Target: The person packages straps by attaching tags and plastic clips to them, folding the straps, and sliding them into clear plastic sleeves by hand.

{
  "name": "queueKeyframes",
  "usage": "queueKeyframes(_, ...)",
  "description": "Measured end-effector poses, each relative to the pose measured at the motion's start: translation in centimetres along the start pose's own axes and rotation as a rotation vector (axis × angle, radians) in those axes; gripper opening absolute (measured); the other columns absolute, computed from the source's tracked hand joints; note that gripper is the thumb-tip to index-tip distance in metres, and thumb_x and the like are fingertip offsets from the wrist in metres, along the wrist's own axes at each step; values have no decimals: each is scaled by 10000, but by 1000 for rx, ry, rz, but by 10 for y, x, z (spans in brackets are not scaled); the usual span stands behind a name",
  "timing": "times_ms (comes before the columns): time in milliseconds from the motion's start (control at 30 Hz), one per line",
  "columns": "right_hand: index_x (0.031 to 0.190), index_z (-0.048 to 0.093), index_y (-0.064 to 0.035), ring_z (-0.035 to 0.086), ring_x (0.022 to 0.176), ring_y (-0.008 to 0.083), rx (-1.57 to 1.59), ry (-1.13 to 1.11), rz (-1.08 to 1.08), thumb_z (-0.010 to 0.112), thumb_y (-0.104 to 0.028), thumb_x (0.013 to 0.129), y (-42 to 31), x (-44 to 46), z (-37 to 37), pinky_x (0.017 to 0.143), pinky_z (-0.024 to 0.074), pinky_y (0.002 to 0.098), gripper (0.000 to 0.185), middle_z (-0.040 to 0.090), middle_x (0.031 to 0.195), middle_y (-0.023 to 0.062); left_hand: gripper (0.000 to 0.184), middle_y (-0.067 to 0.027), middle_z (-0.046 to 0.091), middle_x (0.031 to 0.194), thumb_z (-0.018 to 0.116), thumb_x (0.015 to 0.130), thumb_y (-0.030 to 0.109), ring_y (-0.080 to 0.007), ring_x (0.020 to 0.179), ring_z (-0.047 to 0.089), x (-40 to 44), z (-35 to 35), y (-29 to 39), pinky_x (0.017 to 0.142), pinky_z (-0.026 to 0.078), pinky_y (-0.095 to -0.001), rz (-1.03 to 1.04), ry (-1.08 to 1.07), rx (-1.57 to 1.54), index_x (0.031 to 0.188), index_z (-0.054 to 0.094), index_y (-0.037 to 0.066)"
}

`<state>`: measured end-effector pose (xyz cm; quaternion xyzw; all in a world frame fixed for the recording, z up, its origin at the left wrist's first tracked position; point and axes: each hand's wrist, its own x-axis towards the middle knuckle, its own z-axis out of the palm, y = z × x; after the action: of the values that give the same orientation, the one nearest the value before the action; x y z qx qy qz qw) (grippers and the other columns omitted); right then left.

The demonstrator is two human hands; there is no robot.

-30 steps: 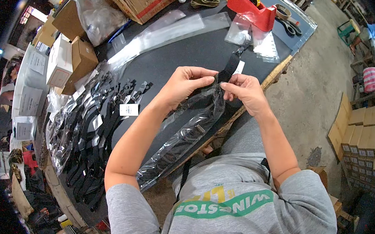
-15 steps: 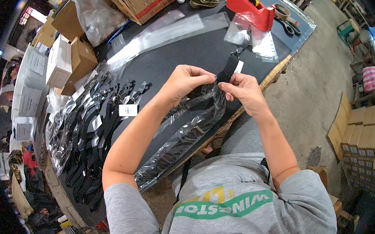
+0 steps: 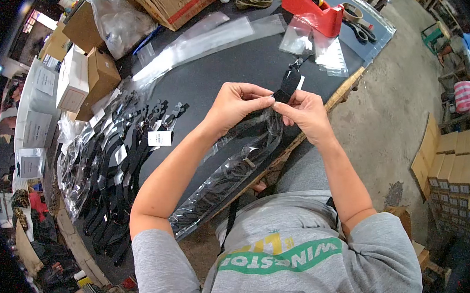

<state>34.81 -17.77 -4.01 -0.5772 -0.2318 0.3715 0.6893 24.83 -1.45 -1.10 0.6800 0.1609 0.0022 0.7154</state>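
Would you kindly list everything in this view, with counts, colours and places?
strap: 1, black, between the hands
plastic sleeve: 1, clear, below the hands
other straps: many, black, table's left
tags: several, white, with straps
table: 1, black-topped, centre
plastic bags: several, clear, table's far half
tape dispenser: 1, red, table's far right
tape roll: 1, tan, beside dispenser
scissors: 1 pair, black-handled, beside tape roll
printed cardboard box: 1, brown, table's far edge
small carton: 1, white, far left
stacked cartons: many, tan, right
surrounding clutter: uncountable, mixed, edges
T-shirt: 1, grey, bottom
left hand: 1, bare, centre
right hand: 1, bare, centre
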Motion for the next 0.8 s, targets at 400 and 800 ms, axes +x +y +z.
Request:
queueKeyframes(400,846,648,-1,531,547,60,-25,0,-2,716,-81,766,-1,-1,-1,489,395,196,132,609,685,13,316,-40,650,1007,589,885,137,-66,858,585,-3,-9,-1,787,483,-229,38,-194,62,1169,589,-2)
queueKeyframes(800,838,643,-17,522,560,57,3,-30,33,729,-70,745,-4,-6,-3,496,383,192,137,608,699,-1,303,-42,656,994,592,882,117,-69,872,579,-4,-3,-3,801,470,-226,92,-168,63,1161,596,0)
